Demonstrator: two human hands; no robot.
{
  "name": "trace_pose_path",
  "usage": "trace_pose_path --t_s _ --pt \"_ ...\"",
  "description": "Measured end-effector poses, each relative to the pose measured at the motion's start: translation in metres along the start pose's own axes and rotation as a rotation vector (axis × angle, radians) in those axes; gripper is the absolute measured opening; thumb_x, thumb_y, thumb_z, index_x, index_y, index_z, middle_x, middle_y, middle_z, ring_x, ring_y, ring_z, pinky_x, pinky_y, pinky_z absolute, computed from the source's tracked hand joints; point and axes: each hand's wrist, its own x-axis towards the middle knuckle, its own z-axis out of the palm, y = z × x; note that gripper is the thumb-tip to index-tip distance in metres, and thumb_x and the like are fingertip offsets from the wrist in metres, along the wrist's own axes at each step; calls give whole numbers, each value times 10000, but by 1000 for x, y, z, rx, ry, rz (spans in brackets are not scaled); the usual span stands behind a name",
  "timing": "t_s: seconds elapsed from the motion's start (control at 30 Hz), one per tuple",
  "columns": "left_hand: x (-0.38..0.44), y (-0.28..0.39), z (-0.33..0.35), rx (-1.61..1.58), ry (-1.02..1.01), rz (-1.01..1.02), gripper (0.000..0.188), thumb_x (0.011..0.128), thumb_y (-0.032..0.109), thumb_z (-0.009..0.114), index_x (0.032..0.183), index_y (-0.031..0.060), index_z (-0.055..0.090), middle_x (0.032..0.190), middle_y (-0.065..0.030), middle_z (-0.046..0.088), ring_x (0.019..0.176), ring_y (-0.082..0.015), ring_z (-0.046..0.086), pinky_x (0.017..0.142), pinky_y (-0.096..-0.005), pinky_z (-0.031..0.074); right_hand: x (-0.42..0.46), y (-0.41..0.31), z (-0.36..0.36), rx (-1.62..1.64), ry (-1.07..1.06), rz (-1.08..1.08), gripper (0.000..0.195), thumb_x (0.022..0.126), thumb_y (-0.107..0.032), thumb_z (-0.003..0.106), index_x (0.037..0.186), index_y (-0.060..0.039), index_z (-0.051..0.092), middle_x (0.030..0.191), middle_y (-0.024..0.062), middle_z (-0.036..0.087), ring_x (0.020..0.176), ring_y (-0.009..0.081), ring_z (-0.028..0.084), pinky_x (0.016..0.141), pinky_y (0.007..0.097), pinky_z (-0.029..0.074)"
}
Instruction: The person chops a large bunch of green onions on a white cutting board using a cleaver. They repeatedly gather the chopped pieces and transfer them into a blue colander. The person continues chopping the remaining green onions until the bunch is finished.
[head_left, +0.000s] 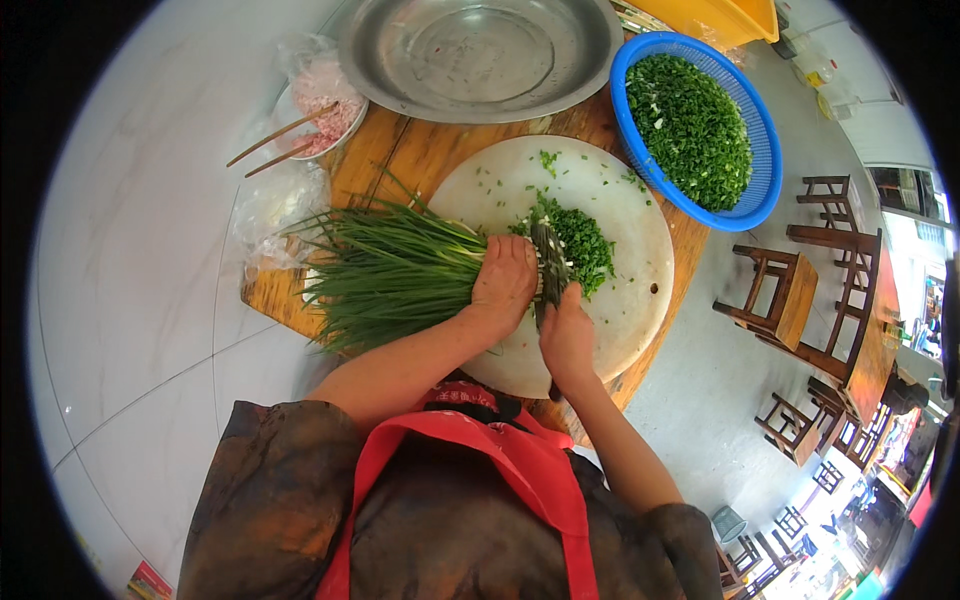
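Observation:
On a round white cutting board (630, 330), my left hand (507, 279) presses down a thick bunch of green chives (397, 262), whose leafy tops spread leftward past the board. My right hand (568, 337) grips a kitchen knife (551, 262) by its handle, with the blade upright at the cut end of the bunch, close beside my left fingers. Bits of green cling to the blade. A small heap of chopped chives (585, 244) lies just right of the knife, and loose bits are scattered over the upper part of the board.
A blue plastic basket (772, 176) of chopped chives stands at the upper right, beside a large metal basin (480, 56). At the upper left, a white bowl (360, 124) holds minced meat and chopsticks (281, 135). Wooden stools (799, 300) stand on the floor at the right.

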Motion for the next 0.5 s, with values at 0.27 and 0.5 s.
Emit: trace_pose_path --t_s 0.27,0.5 --pt "-5 -16 -25 -154 -69 52 847 668 193 733 1326 -144 319 1308 -287 406 1256 -416 360 1105 -458 215 16 2 28 24 149 -62 260 866 -51 513 1060 14 351 733 269 577 661 455 569 561 512 442" --pt "-45 -14 -35 -190 -76 -125 1053 630 297 795 1396 -120 205 1397 -278 329 1343 -401 263 1137 -478 155 12 3 28 10 167 -99 247 866 -43 513 1044 14 352 769 272 581 681 446 582 562 499 457"
